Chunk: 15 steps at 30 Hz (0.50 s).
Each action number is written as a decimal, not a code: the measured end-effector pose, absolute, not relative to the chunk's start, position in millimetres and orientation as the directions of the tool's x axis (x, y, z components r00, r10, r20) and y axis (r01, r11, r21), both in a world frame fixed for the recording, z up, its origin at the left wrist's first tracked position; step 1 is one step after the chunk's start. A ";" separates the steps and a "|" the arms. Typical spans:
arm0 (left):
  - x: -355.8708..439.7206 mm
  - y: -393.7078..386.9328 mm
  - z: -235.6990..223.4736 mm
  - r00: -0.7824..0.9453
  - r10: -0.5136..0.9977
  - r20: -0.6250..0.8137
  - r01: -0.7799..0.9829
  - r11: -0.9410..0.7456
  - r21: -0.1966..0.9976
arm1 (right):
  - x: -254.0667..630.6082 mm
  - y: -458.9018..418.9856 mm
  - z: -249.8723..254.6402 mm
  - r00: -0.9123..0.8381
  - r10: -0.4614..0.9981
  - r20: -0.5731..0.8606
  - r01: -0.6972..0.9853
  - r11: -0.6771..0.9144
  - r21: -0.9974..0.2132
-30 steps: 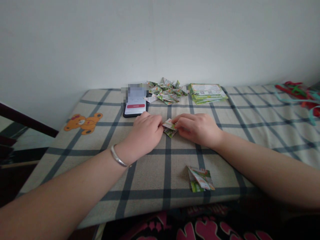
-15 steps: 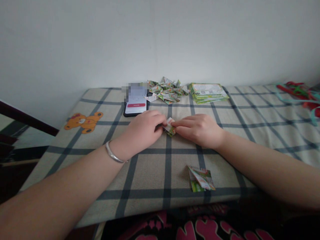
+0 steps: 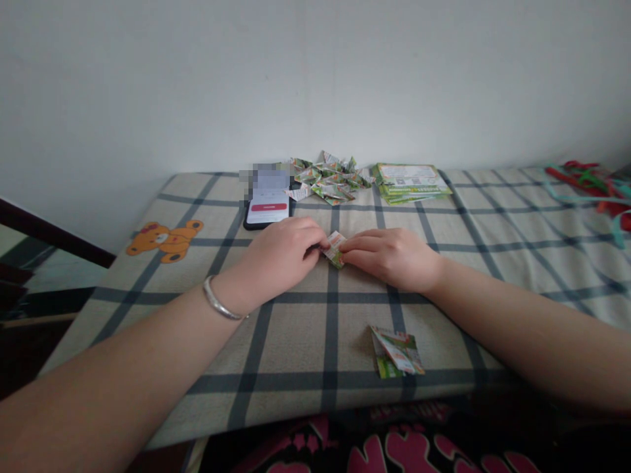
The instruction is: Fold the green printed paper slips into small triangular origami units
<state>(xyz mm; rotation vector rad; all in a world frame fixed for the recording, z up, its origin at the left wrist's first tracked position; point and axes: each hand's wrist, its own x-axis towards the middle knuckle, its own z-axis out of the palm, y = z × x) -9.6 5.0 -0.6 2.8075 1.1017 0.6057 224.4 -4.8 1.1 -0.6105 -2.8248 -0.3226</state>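
Between my two hands, a small folded piece of printed paper [image 3: 335, 249], green and white, lies near the middle of the table. My left hand [image 3: 290, 248], a silver bangle on its wrist, pinches the paper's left edge with bent fingers. From the other side my right hand [image 3: 392, 255] presses its fingertips together on the right edge. Closer to me lies another folded paper [image 3: 398, 353], with one white flap crossing its green face. At the back is a heap of folded paper pieces [image 3: 332, 179] in the same print.
A phone [image 3: 267, 210] with its screen lit lies left of the heap. Right of the heap sits a stack of flat printed sheets [image 3: 413, 182]. Red, green and turquoise ribbons [image 3: 591, 187] lie at the far right. A checked cloth [image 3: 290, 341] covers the table, with a bear picture [image 3: 166, 240] on it.
The fingers of my right hand have shifted slightly, and more of the folded paper's top face shows. Both hands stay at the same spot; everything else lies as before.
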 end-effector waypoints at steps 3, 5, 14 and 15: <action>-6.9 2.4 -0.1 0.612 0.712 0.344 0.694 -0.692 0.198 | 224.0 -3.5 1.0 -0.861 0.422 0.285 0.468 0.875 0.119; -5.3 0.7 0.2 0.588 0.737 0.334 0.722 -0.664 0.195 | 223.7 -2.7 1.6 -0.859 0.425 0.287 0.470 0.875 0.113; -6.0 -3.2 4.8 0.611 0.730 0.308 0.730 -0.669 0.138 | 223.6 -0.7 8.4 -0.909 0.361 0.209 0.393 0.908 0.145; -6.5 -3.1 4.8 0.618 0.725 0.304 0.727 -0.674 0.129 | 223.7 -0.6 9.0 -0.908 0.364 0.206 0.395 0.909 0.135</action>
